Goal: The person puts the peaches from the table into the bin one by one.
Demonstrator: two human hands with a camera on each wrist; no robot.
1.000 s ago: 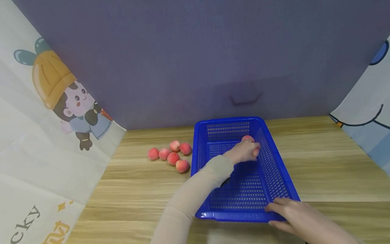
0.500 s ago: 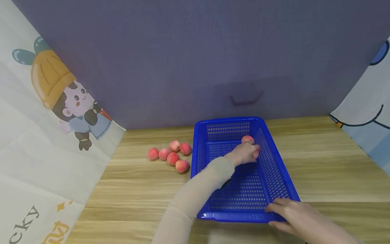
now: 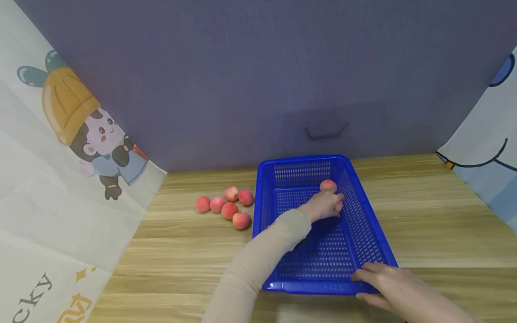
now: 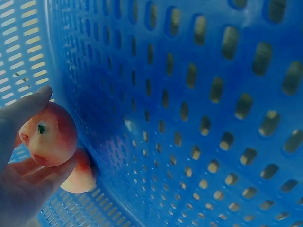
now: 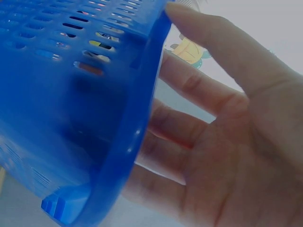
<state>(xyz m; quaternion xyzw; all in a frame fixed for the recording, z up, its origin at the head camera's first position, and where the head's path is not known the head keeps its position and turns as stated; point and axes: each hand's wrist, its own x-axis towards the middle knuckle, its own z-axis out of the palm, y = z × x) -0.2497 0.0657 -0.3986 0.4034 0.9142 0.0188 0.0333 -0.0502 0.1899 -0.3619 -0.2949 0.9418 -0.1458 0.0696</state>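
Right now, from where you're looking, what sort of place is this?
Probably a small set-up booth indoors, though the room beyond isn't shown. A plain dark panel backs the wood-look table, and cartoon-printed walls close in on both sides.

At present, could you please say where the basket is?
In the head view, the basket stands right of six peaches, the right hand holding its near right corner.
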